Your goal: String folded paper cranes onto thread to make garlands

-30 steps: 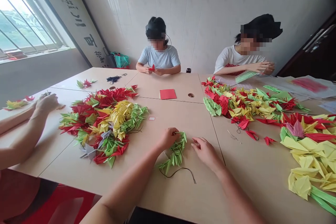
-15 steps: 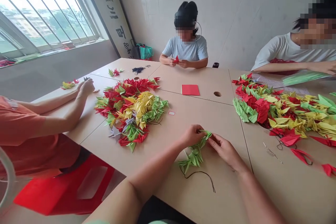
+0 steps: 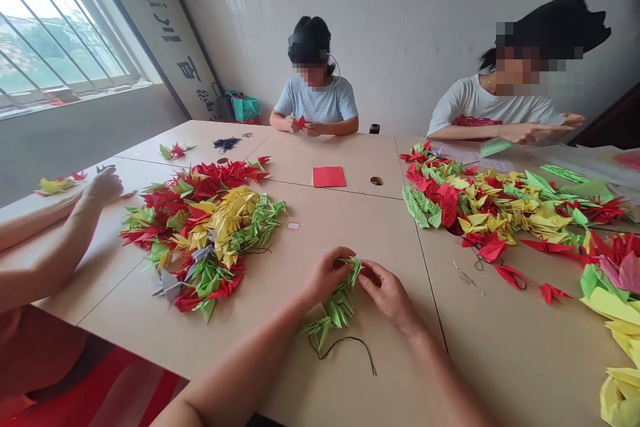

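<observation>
A string of green folded paper cranes [image 3: 337, 310] hangs from my hands down to the table just in front of me. My left hand [image 3: 327, 275] is closed around its upper end. From the right, my right hand [image 3: 387, 290] pinches the same top pieces between thumb and fingers. A dark cord [image 3: 350, 341] trails out of the lower end and curls over the tabletop. The fingertips hide part of the topmost folded pieces.
Piles of red, yellow and green folded paper [image 3: 200, 220] lie left, with more folded paper [image 3: 490, 193] on the right. A stack of red paper squares [image 3: 329, 177] and a thin metal tool [image 3: 469, 278] lie on the table [image 3: 320, 213]. Three other people sit around it.
My view has turned to the right, so the table things appear further left. Both hands still hold the green string. The person at right has raised their hands with green paper.
</observation>
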`<state>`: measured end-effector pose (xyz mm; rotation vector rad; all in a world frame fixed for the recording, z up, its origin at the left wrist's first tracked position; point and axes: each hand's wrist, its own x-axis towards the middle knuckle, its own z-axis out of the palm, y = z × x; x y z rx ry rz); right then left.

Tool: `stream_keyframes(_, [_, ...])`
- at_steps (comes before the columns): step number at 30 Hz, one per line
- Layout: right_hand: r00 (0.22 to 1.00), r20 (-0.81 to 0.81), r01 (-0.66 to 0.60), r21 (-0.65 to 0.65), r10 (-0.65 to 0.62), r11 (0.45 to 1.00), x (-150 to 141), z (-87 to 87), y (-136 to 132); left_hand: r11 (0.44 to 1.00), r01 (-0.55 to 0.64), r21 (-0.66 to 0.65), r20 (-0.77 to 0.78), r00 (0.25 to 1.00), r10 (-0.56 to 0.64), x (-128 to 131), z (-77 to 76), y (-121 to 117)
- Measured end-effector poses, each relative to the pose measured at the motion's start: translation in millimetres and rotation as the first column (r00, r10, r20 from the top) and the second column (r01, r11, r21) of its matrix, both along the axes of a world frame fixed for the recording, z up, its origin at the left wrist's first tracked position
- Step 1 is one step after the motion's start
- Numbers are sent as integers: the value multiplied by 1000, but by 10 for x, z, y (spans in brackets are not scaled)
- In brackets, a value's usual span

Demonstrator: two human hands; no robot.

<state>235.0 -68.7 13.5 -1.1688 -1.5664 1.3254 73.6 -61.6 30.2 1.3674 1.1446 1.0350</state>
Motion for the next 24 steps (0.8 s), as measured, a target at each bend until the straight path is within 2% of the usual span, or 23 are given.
stream_keyframes(3, [1000, -7, 14, -6, -14, 1000, -7, 1, 4, 999, 13, 41, -77, 997, -10, 4, 16, -8])
stream_keyframes(9, [999, -11, 34, -79, -35, 996, -33, 38, -4, 983, -2, 182, -248, 968, 48, 4, 41, -13])
stream_keyframes(13, [999, -16, 33, -93, -35, 995, -48, 80, -40, 986, -10, 167, -284, 957, 58, -1, 73, -11])
stream_keyframes(18, [997, 65, 40, 16, -41, 999, -71, 125, -108, 991, -52, 120, -324, 942, 88, 2, 119, -12])
stream_keyframes(24, [998, 39, 41, 43, -43, 998, -53, 134, -74, 995, 3, 99, -288, 957, 26, -22, 146, -14])
